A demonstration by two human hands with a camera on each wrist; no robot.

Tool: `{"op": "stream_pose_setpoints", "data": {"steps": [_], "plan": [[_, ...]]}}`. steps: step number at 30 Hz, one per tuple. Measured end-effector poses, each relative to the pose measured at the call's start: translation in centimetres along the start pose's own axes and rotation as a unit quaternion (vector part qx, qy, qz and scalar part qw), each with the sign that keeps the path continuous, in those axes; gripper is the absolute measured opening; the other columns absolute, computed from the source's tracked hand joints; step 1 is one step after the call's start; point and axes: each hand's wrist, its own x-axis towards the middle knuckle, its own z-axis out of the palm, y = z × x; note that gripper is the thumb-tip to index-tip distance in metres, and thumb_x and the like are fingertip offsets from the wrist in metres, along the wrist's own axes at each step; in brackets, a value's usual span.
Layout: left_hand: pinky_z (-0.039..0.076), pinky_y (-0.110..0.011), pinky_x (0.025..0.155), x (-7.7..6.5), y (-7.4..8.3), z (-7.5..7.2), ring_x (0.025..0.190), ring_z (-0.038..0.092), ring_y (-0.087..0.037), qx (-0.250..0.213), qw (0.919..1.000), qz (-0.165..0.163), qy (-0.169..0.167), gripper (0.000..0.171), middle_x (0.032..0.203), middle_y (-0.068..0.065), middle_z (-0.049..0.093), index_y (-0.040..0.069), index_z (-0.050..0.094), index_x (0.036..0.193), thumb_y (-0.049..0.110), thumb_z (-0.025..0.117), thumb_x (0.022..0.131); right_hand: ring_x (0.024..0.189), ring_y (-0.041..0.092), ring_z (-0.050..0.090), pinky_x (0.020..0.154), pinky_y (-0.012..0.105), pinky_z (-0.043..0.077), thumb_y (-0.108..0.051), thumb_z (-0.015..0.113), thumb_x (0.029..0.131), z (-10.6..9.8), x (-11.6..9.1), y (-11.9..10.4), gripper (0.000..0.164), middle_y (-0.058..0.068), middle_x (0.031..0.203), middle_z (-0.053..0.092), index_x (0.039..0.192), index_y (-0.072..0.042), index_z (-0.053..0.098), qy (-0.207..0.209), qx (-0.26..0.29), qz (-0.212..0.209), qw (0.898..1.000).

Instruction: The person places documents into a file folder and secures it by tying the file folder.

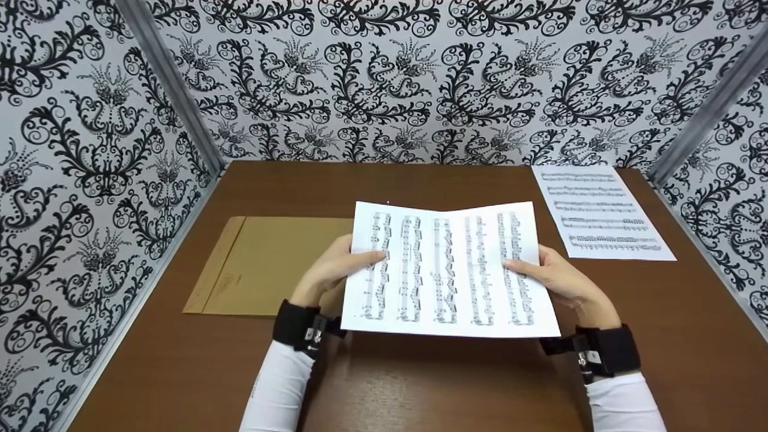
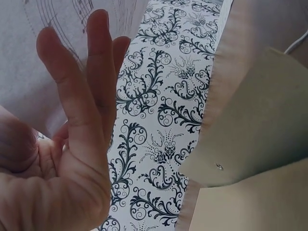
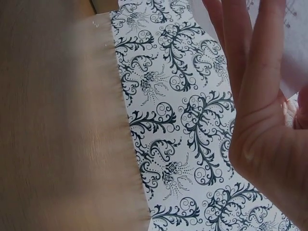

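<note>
A sheet of printed music is held up sideways above the table, its staves running vertically, with a slight bend along the middle. My left hand pinches its left edge, thumb on the printed face and fingers behind. At the right edge my right hand pinches it the same way. In the left wrist view the fingers of the left hand lie against the back of the sheet. The right wrist view shows the right hand behind a corner of the paper.
A brown envelope lies on the table at the left, partly hidden by the left hand and the sheet. Another music sheet lies at the back right. Patterned walls enclose the brown table at the back and sides.
</note>
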Motion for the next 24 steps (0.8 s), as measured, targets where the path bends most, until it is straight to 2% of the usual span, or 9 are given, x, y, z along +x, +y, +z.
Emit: {"op": "stream_pose_setpoints", "data": {"steps": [4,10,17,24], "plan": [[0.065,-0.033,0.070,0.0,-0.1,-0.1,0.078,0.079,-0.020,0.016,0.9998,-0.002,0.006,0.032,0.102,-0.012,0.078,0.002,0.064,0.128,0.014,0.066,0.098,0.084,0.017,0.080,0.070,0.030,0.064,-0.010,0.051,0.107,-0.1,0.1,0.2,0.021,0.000,0.103,0.080,0.123,-0.015,0.063,0.003,0.001,0.006,1.000],[0.062,-0.027,0.069,-0.3,0.1,-0.3,0.077,0.076,-0.015,0.081,0.9943,0.012,0.068,0.037,0.111,-0.022,0.075,-0.001,0.063,0.129,0.014,0.068,0.097,0.082,0.018,0.080,0.068,0.031,0.064,-0.011,0.050,0.107,-0.3,0.6,0.4,0.022,0.001,0.101,0.080,0.123,-0.013,0.065,0.003,-0.010,0.010,1.000],[0.060,-0.025,0.070,-0.5,0.1,-0.7,0.082,0.073,-0.013,0.093,0.9893,0.000,0.113,0.041,0.120,-0.028,0.072,-0.004,0.060,0.133,0.007,0.067,0.095,0.081,0.018,0.080,0.068,0.031,0.064,-0.012,0.052,0.107,-0.4,1.5,0.1,0.021,0.002,0.099,0.080,0.122,-0.012,0.066,0.017,-0.006,0.026,0.999],[0.064,-0.042,0.075,-0.7,-0.2,-1.5,0.091,0.072,-0.020,0.146,0.9760,-0.026,0.159,0.047,0.123,-0.027,0.070,-0.005,0.056,0.138,0.009,0.068,0.095,0.076,0.015,0.079,0.066,0.029,0.064,-0.015,0.057,0.105,-0.3,2.3,-0.3,0.016,0.000,0.093,0.080,0.116,-0.015,0.068,0.051,-0.035,0.046,0.997]]}}
